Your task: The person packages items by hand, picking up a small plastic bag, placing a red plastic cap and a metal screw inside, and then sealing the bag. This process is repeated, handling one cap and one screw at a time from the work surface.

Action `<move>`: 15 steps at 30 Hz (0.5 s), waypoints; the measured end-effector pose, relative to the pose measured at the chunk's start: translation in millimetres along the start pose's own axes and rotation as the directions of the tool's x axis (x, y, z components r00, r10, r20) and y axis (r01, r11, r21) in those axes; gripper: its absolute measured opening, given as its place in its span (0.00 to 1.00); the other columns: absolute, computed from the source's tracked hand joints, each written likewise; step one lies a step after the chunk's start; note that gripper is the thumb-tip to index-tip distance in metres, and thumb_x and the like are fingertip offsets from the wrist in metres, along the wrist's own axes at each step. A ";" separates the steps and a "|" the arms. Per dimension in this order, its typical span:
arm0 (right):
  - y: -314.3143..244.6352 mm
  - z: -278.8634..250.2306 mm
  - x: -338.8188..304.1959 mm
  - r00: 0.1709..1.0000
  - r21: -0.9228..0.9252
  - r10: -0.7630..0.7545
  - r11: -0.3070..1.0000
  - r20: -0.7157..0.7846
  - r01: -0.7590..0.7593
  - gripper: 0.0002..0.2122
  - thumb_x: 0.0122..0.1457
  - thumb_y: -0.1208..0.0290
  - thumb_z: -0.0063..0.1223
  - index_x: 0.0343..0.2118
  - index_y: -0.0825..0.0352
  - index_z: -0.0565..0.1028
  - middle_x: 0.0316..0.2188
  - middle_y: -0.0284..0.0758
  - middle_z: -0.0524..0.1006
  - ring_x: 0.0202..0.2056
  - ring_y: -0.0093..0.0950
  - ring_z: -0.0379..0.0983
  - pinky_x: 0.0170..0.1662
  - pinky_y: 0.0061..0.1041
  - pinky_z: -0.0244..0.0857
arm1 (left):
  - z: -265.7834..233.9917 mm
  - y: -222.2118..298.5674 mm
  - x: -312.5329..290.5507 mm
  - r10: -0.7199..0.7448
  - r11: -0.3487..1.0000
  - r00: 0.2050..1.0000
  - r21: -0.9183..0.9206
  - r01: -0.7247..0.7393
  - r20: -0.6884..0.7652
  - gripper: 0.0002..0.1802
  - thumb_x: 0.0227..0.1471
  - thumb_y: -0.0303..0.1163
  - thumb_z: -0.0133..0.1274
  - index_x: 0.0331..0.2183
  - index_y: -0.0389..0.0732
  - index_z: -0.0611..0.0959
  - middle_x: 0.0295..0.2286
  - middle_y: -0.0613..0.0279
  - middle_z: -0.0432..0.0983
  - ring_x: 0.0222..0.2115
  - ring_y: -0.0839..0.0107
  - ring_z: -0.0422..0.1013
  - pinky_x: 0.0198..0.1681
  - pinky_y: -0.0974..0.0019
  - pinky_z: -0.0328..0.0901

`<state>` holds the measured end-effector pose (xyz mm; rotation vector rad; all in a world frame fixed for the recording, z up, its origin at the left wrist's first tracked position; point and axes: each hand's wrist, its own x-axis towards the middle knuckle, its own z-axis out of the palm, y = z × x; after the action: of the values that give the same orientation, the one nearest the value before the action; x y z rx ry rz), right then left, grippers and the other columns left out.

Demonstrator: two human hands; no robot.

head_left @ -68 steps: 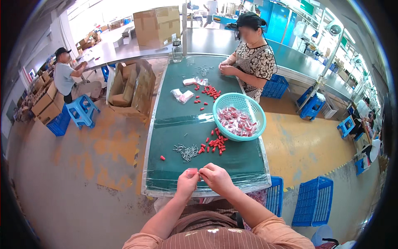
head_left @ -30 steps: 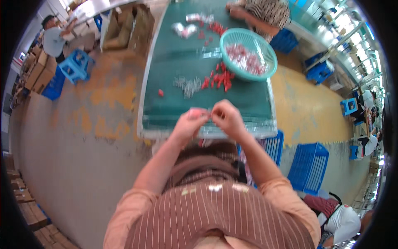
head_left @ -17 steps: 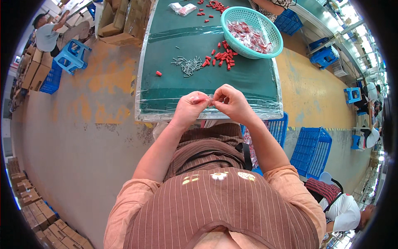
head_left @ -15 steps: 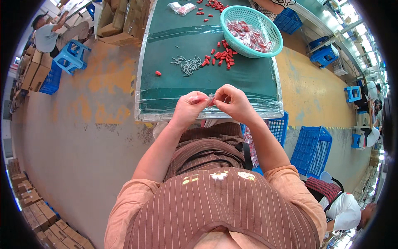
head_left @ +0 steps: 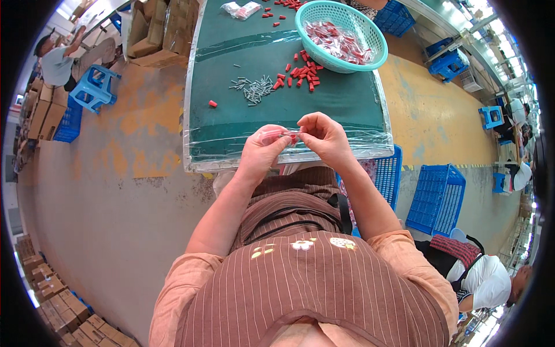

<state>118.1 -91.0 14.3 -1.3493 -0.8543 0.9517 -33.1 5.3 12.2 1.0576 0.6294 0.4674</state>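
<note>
Over the near edge of the green table, my left hand [head_left: 263, 151] pinches a small clear plastic bag [head_left: 276, 134] with something red in it. My right hand [head_left: 325, 137] has its thumb and fingertips closed on the right end of that same bag. Just beyond lie a heap of small grey metal pins [head_left: 253, 90] and a pile of short red plastic caps [head_left: 303, 74]. One red cap [head_left: 213, 104] rests apart to the left. A turquoise basket [head_left: 370, 63] behind the pile holds many clear bags with red pieces.
The green tabletop [head_left: 231, 136] has a taped metal rim. A clear packet [head_left: 241, 10] lies at the far left. Blue crates [head_left: 435, 199] stand on the floor to the right, and a blue stool [head_left: 95, 88] stands left. Cardboard boxes [head_left: 162, 32] adjoin the table. Other people sit nearby.
My hands have moved slightly apart, and more of the bag shows between them. The whole view has shifted a little, so the table sits further left and up.
</note>
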 end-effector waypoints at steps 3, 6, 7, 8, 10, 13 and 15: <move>-2.0 0.7 -0.6 1.000 -0.041 -0.024 0.999 0.010 0.025 0.09 0.53 0.84 0.53 0.38 0.69 0.71 0.30 0.27 0.71 0.32 0.13 0.67 0.36 0.11 0.63 | -1.3 -1.7 -0.2 0.020 1.000 1.000 0.006 -0.020 -0.007 0.04 0.51 0.27 0.56 0.32 0.41 0.78 0.22 0.71 0.73 0.14 0.87 0.57 0.14 0.80 0.51; -6.1 -0.5 -3.8 0.999 -0.098 -0.055 0.994 -0.001 0.054 0.09 0.53 0.84 0.52 0.38 0.69 0.71 0.29 0.26 0.71 0.31 0.12 0.67 0.35 0.11 0.63 | -1.1 -4.8 1.3 0.002 1.000 1.000 0.003 -0.002 -0.030 0.03 0.52 0.27 0.56 0.31 0.39 0.79 0.23 0.73 0.73 0.16 0.88 0.59 0.16 0.81 0.52; -8.0 -1.1 -5.3 0.999 -0.130 -0.054 0.990 0.002 0.053 0.09 0.53 0.83 0.52 0.38 0.69 0.71 0.28 0.26 0.72 0.30 0.13 0.67 0.34 0.12 0.63 | 0.7 -4.7 1.1 0.008 0.999 1.000 -0.037 -0.009 -0.022 0.03 0.51 0.27 0.56 0.31 0.40 0.79 0.21 0.73 0.70 0.15 0.88 0.57 0.15 0.81 0.51; -10.1 -1.5 -7.0 0.999 -0.164 -0.052 0.985 0.002 0.052 0.10 0.52 0.83 0.52 0.38 0.69 0.71 0.27 0.26 0.72 0.29 0.13 0.68 0.34 0.12 0.64 | 2.4 -4.6 0.7 0.013 0.997 1.000 -0.079 -0.014 -0.012 0.03 0.51 0.26 0.56 0.31 0.41 0.78 0.19 0.74 0.68 0.13 0.87 0.55 0.14 0.80 0.49; -14.9 -0.1 -9.8 0.997 -0.190 -0.070 0.980 -0.012 0.067 0.10 0.52 0.83 0.52 0.38 0.69 0.72 0.26 0.27 0.72 0.28 0.13 0.68 0.33 0.13 0.65 | 2.9 -4.1 1.0 0.012 1.000 0.999 -0.013 -0.012 -0.030 0.03 0.51 0.27 0.56 0.31 0.41 0.78 0.18 0.75 0.66 0.13 0.87 0.55 0.13 0.80 0.49; -7.0 4.8 -7.5 0.997 -0.130 -0.082 0.988 -0.018 0.079 0.10 0.51 0.82 0.53 0.37 0.70 0.72 0.26 0.28 0.74 0.28 0.14 0.69 0.33 0.15 0.66 | 0.6 -2.0 -1.0 0.041 0.995 0.996 0.096 -0.033 -0.081 0.03 0.52 0.27 0.55 0.31 0.41 0.78 0.17 0.76 0.63 0.13 0.87 0.54 0.13 0.80 0.47; -7.2 6.1 -7.9 0.997 -0.099 -0.075 0.993 -0.032 0.071 0.09 0.51 0.81 0.53 0.37 0.70 0.72 0.27 0.29 0.74 0.29 0.15 0.70 0.35 0.16 0.66 | 1.6 -0.8 -2.2 0.006 0.999 0.992 0.044 -0.001 -0.130 0.02 0.52 0.25 0.53 0.31 0.40 0.77 0.17 0.75 0.63 0.12 0.87 0.53 0.12 0.80 0.46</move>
<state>109.8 -95.8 22.1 -1.4049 -0.9264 0.8356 -33.6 2.5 12.6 1.0757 0.7561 0.5307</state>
